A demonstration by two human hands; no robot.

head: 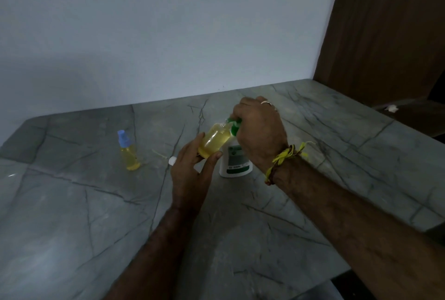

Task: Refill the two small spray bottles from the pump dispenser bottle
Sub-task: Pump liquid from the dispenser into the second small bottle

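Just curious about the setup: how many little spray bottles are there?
2. One small spray bottle with a blue cap stands on the countertop at left; the other small spray bottle, uncapped, is tilted in the left hand at the pump dispenser bottle.

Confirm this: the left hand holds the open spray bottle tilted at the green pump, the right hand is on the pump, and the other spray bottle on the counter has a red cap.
Wrong on the cap: the head view shows the other spray bottle wearing a blue cap. The rest holds.

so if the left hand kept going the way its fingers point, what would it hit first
Most likely the pump dispenser bottle, just beyond the small bottle the left hand holds; depth is uncertain.
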